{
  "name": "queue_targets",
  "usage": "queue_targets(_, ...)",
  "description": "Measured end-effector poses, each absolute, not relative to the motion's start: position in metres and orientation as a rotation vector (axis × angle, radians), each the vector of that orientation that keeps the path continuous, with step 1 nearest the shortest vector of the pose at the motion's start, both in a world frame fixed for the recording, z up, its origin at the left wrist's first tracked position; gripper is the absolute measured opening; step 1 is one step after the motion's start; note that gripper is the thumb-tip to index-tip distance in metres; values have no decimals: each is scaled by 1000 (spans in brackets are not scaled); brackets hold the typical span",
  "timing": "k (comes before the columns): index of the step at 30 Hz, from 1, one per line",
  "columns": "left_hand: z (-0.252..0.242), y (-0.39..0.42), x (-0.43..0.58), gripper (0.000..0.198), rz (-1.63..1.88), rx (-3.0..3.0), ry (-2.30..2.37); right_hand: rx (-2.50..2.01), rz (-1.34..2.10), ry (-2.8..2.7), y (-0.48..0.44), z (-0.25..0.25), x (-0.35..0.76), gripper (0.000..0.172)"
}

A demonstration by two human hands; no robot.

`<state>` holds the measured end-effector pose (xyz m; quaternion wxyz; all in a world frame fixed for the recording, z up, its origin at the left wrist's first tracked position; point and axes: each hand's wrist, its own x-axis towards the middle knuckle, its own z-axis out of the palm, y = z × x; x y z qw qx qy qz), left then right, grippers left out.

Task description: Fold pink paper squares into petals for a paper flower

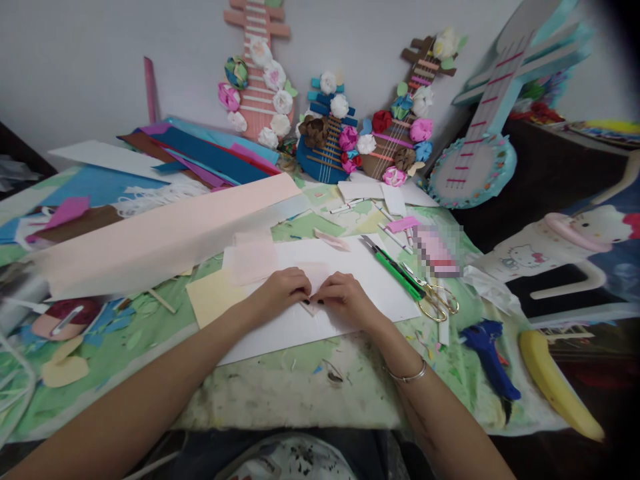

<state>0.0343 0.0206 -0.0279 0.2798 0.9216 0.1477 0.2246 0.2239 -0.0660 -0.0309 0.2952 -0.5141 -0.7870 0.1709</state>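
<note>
Both my hands meet over a white board [280,337] on the table. Between their fingertips is a small piece of pale pink paper [313,308], with a pointed corner towards me. My left hand [283,290] pinches its left side, and my right hand [345,300] pinches the right side close by. More pale pink paper [255,257] lies flat on the board behind my left hand. Right of my right hand lie a green utility knife [397,270] and gold-handled scissors [437,300]. A cream sheet [213,297] sticks out at the board's left.
A long pink sheet [175,233] lies at the left. Paper-flower-covered instrument models [327,143] lean on the wall. A blue glue gun [490,363], a banana [557,383] and a lidded cup [530,257] stand or lie at the right. Paper scraps litter the green cloth [295,393].
</note>
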Motion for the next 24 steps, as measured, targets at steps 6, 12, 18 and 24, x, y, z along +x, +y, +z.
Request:
queue_targets(6,-27,17,32,15,646,2534,336,-1374,444,-2131,-67,-30,223,32)
queue_targets(12,-25,0,24,25,671,2660,246,-1381,435,-2144,-68,-27,222,33)
queue_targets(18,-28,-28,7,21,623,2934,244,-1378,438,-2147,-66,-30,223,31)
queue_targets(24,-34,-46,-2,32,631,2964,417,-1383,447,-2142,-66,-31,223,34)
